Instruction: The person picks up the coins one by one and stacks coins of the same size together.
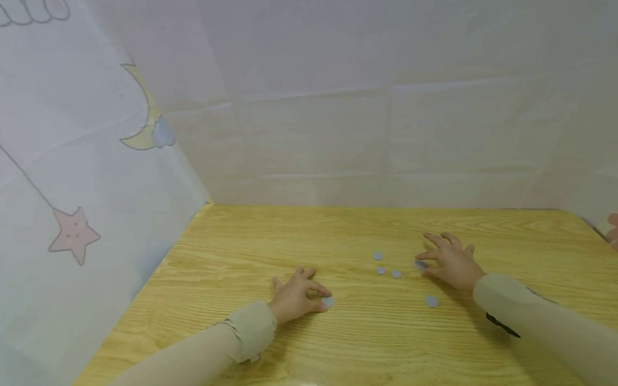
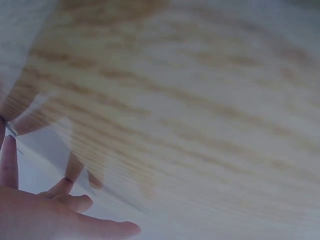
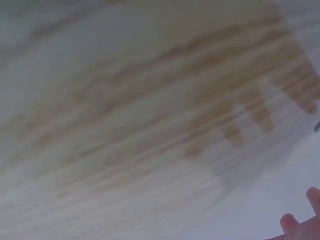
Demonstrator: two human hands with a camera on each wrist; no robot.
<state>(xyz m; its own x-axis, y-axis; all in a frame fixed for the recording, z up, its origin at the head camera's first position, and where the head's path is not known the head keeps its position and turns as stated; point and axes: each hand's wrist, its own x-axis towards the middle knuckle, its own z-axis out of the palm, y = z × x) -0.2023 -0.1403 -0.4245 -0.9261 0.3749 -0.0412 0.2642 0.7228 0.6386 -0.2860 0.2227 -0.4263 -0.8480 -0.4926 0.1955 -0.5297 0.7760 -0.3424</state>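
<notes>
My left hand (image 1: 296, 297) is low over the wooden table, its thumb and index finger at opposite edges of a flat, silver-grey coin (image 1: 327, 301). In the left wrist view, that coin's thin edge (image 2: 10, 129) shows between the fingertips, and the other fingers spread outward. Farther right, my right hand (image 1: 453, 265) pinches another coin (image 1: 420, 265) between thumb and index finger, with its remaining fingers raised and spread. Only a few fingertips (image 3: 290, 223) of it appear in the right wrist view. No markings can be made out on the coins.
Between the hands lie three loose coins: one farther back (image 1: 377, 256), and two (image 1: 380, 271) (image 1: 396, 274) side by side. Another coin (image 1: 431, 301) lies in front of the right hand. Pale printed sheets (image 1: 303, 127) stand behind and beside the glossy wooden table (image 1: 361, 364).
</notes>
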